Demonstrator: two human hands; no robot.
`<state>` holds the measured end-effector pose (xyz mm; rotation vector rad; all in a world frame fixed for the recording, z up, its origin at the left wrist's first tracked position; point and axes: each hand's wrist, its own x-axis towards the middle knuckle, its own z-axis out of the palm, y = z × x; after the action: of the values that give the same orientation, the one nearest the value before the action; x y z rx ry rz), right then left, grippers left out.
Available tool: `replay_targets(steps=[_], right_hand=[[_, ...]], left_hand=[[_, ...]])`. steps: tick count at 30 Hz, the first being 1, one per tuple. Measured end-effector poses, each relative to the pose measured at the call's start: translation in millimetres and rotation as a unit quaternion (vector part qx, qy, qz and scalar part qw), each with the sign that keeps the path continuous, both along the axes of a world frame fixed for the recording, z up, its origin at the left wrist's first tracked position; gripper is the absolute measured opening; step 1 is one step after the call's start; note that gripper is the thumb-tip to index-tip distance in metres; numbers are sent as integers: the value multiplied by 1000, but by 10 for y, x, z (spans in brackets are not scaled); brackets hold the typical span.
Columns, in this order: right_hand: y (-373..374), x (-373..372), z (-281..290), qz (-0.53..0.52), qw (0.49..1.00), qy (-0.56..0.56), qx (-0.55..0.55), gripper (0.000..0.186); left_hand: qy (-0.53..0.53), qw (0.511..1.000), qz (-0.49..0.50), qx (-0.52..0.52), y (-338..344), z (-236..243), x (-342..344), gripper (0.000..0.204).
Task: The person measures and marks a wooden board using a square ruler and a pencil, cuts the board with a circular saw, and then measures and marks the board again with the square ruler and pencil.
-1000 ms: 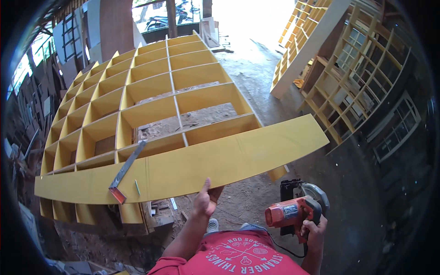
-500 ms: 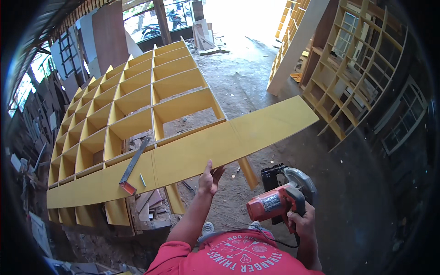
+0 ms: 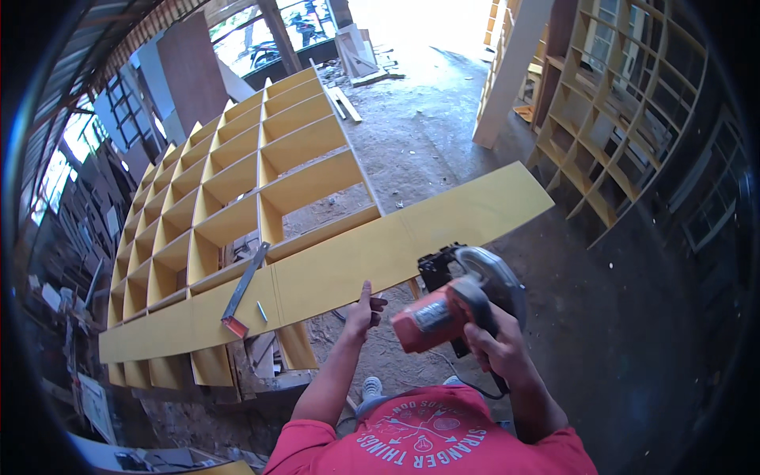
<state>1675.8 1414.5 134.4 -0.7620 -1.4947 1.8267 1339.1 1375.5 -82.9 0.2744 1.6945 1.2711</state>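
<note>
A long yellow board [image 3: 467, 210] lies slantwise over the near edge of a yellow lattice frame [image 3: 261, 154], its right end reaching past the frame. My left hand [image 3: 362, 313] is at the board's near edge, thumb on top and fingers at the underside. In my right hand [image 3: 500, 348] is a red circular saw [image 3: 434, 318], gripped by its rear handle. The saw is slightly blurred, close to the board's near edge; whether it touches cannot be told. On the board's left part lie a try square [image 3: 247, 285] with a red stock and a thin pen or pencil [image 3: 261, 311], near pencilled cross lines.
Another curved lattice frame [image 3: 617, 119] stands at the right, beside a tall pale panel [image 3: 507, 87]. Sheets of board [image 3: 190, 63] lean at the back left. Wood scraps [image 3: 265, 356] lie beneath the frame. The saw's cord [image 3: 475, 388] hangs near my body.
My right hand has brought the saw up and left, closer to the board. My left hand stays at the board's edge. The whole view has shifted slightly.
</note>
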Motion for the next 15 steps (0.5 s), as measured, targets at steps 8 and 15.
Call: replay_targets(steps=[8,15], right_hand=[[139,-472,-404,-9,992,-94,88,42],[191,-573,-308,47,993,-101,24,55]], left_hand=[[436,891,-128,9,-80,722,-738,50],[653,705,-231,-154,164,372,-1314,94]])
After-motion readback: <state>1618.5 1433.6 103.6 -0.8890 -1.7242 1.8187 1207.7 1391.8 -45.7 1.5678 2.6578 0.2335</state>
